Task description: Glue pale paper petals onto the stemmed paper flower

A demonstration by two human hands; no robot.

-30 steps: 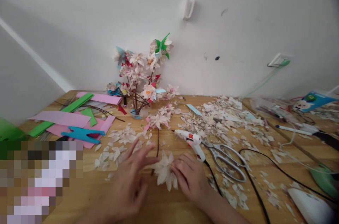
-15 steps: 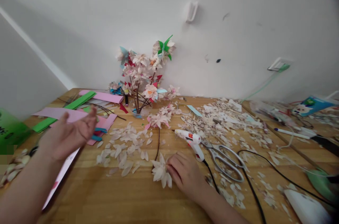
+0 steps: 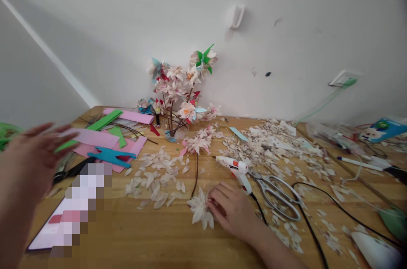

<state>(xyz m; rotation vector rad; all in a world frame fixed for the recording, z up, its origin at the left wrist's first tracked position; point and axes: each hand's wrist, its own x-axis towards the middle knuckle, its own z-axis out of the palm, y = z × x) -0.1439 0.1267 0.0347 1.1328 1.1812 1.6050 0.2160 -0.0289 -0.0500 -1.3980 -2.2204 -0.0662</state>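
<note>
My right hand (image 3: 230, 207) rests on the table with thumb and fingers pinching a white petal flower (image 3: 202, 209) at its right side. My left hand (image 3: 34, 163) is raised at the far left, fingers spread and nothing in it, above the phone (image 3: 47, 228) and near the coloured paper strips. Just beyond the right hand lie a white glue gun (image 3: 235, 165) and large grey-handled scissors (image 3: 275, 194). A finished-looking flower on a brown stem (image 3: 199, 139) lies ahead of the held flower. Loose petals (image 3: 155, 175) are scattered left of that stem.
A small clear vase with a bunch of flowers (image 3: 176, 76) stands by the wall. Pink paper (image 3: 98, 138), green strips and blue paper (image 3: 112, 157) lie at left. Dried petals (image 3: 270, 141) heap up at right. A black cord (image 3: 311, 235) crosses the right side.
My left hand has moved left and turned from palm-up, uncovering the blue paper and more of the phone. The right hand keeps its pinch on the flower; the view has shifted slightly.
</note>
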